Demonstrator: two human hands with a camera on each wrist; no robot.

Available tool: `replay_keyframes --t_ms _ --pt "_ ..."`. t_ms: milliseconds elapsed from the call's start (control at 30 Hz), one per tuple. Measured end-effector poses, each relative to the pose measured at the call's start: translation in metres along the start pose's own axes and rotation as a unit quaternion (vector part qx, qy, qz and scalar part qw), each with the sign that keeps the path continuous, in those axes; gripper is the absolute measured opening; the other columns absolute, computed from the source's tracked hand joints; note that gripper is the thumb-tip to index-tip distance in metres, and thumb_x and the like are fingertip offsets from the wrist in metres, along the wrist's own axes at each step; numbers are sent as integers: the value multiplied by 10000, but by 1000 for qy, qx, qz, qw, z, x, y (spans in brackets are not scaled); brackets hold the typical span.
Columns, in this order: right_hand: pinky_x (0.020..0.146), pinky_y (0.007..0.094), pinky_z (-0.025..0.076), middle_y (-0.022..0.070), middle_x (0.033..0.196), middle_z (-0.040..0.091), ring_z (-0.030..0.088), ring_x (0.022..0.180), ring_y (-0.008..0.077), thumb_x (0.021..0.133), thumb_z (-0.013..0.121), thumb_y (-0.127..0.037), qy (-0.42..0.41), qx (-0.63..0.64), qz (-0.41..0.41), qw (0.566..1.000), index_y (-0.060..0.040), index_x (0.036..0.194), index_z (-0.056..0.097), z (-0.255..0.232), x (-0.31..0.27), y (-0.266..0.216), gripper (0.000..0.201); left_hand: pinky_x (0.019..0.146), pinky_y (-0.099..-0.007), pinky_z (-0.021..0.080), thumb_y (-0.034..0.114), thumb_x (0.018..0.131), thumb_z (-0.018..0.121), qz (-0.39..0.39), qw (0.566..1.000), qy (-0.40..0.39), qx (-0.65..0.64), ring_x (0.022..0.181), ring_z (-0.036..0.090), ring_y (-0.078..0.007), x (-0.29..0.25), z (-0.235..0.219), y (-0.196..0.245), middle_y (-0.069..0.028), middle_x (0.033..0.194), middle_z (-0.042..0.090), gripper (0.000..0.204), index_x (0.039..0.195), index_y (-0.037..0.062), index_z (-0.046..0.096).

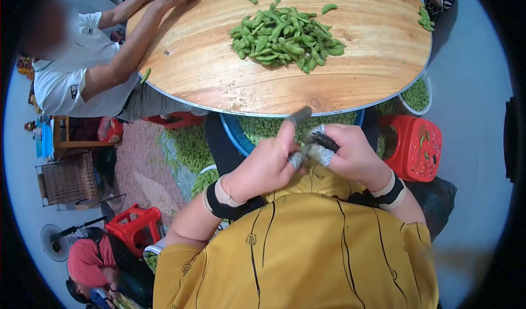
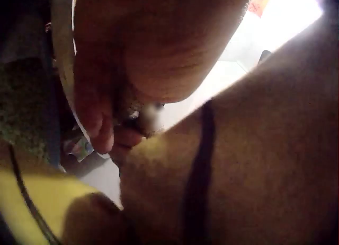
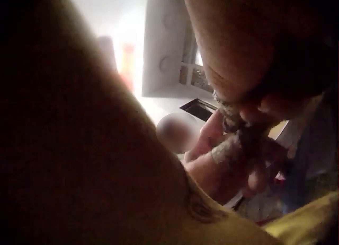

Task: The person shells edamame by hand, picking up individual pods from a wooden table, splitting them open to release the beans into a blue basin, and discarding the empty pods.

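Observation:
My left hand [image 1: 267, 164] and right hand [image 1: 353, 153] meet over a blue basin [image 1: 233, 133] of shelled green beans, below the table edge. Silvery wrapping covers the left thumb, while a dark covering caps the raised left index fingertip. The right thumb and index finger, also wrapped in silver, pinch around a small dark item [image 1: 326, 141]. Blur where the fingers meet leaves me unable to tell what the left hand holds. Both wrist views are dim; wrapped fingers [image 3: 228, 149] show close together in the right one. A pile of edamame pods [image 1: 285, 38] lies on the wooden table.
The round wooden table [image 1: 192, 73] spans the front. A red stool [image 1: 413, 147] and a white bucket of beans [image 1: 416, 95] stand at right. Empty-looking pods [image 1: 192, 150] cover the floor at left. A person in white [image 1: 82, 70] sits left; another in red [image 1: 90, 262] is lower left.

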State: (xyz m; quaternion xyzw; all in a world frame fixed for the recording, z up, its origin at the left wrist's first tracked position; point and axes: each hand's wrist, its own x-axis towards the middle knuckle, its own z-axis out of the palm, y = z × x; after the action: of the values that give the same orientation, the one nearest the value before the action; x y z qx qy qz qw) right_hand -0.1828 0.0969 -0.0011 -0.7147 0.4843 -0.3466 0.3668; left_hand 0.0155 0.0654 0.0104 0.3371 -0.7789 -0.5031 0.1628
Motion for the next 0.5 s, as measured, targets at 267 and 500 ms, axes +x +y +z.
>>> replay_keyframes --t_ms 267,500 --pt "560 259 460 -48 682 561 551 613 81 822 690 -176 -156 319 266 896 -13 961 600 -13 1 -1 232 654 -278 522 -45 837 462 -38 974 -46 -217 707 675 -176 -11 -3 5 -98 774 673 570 1357 -8 232" --pt "691 396 492 169 842 621 600 787 359 729 667 -153 -122 -38 3 992 -74 955 632 -14 22 5 242 764 -289 520 -66 816 501 -108 970 195 100 870 656 -215 -58 -34 -60 -116 1024 652 343 1150 -11 551"
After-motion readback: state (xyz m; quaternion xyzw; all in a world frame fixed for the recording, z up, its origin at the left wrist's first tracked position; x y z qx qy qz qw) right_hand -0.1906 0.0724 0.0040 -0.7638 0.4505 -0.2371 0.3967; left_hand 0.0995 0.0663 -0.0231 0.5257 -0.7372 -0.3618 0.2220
